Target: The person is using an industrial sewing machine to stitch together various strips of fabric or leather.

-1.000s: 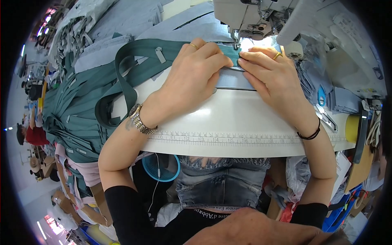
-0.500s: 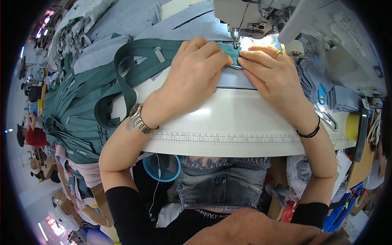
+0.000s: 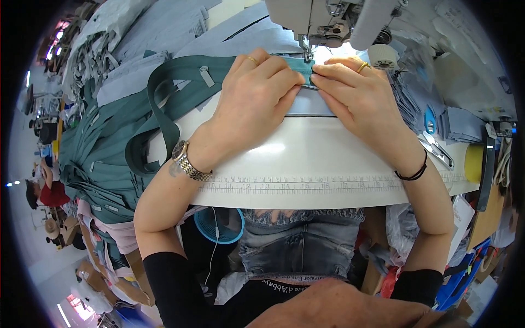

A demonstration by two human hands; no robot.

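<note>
A dark green fabric band (image 3: 191,68) runs across the white table to the needle and presser foot (image 3: 308,52) of a sewing machine. My left hand (image 3: 254,90) lies over the band, thumb and fingers closed on its near edge, just left of the foot. From the right, my right hand (image 3: 358,93) pinches the band's end with thumb and fingertips pressed together. A short stretch of band (image 3: 303,68) shows between the hands, under the foot. A thin metal edge shows below it; I cannot tell what it belongs to. The band loops back at the left, a white tag on it.
A heap of green pieces (image 3: 101,156) hangs over the table's left side. Grey-blue fabric stacks (image 3: 158,27) lie behind. Metal snips (image 3: 437,150) and a blue-handled tool (image 3: 430,120) lie at right. A printed ruler (image 3: 306,187) follows the front edge; a blue basket (image 3: 219,227) stands below.
The view has shifted slightly, so the machine and both hands appear a little further left. Less of the thin metal piece between the hands shows. Both hands keep their grip on the band.
</note>
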